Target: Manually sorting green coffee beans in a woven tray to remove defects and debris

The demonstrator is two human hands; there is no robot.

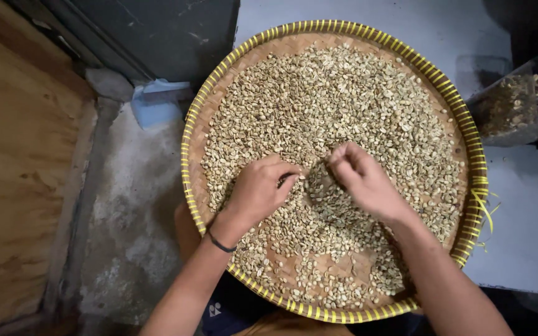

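Observation:
A round woven tray (195,134) with a yellow rim lies below me, covered with pale green coffee beans (325,99). My left hand (258,190) rests on the beans near the tray's middle, fingers curled with something dark pinched at the tips. My right hand (361,177) sits just right of it, fingers bunched and pressed into the beans. Whether it holds any beans I cannot tell. A thin dark band circles my left wrist.
A clear container (521,102) of darker beans stands at the right on a pale surface. A light blue scoop (157,102) lies left of the tray on rough concrete. A wooden board (20,162) runs along the left side.

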